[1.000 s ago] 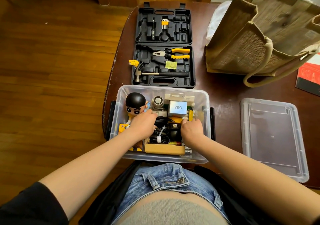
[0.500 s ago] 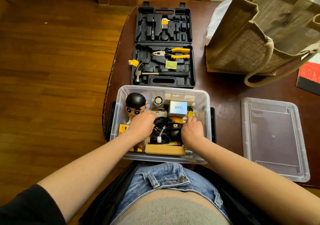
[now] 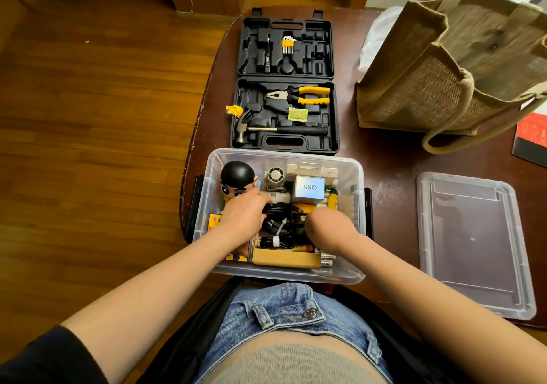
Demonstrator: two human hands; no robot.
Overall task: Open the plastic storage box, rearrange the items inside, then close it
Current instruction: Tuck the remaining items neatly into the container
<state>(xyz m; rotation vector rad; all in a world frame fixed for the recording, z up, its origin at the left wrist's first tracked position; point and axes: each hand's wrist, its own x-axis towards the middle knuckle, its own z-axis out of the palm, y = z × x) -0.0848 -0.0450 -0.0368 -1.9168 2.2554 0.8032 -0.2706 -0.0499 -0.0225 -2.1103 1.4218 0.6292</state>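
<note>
- Reaching into the clear plastic storage box (image 3: 353, 176), both your hands are down among its contents; the box sits open on the dark brown wooden surface (image 3: 390, 164), at its near edge.
- Your left hand (image 3: 244, 216) lies over the bundled black cables (image 3: 279, 221), beside the black-haired cartoon figurine (image 3: 236, 178); its fingers are curled, but I cannot tell whether they grip anything.
- Your right hand (image 3: 330, 226) is curled knuckles-up near the box's right wall; what it holds, if anything, is hidden.
- A grey carton marked Q88 (image 3: 309, 189) stands at the back of the box.
- Its clear plastic lid (image 3: 473, 241) lies flat to the right, apart from the box.
- An open black tool case (image 3: 285, 87) sits just behind the box.
</note>
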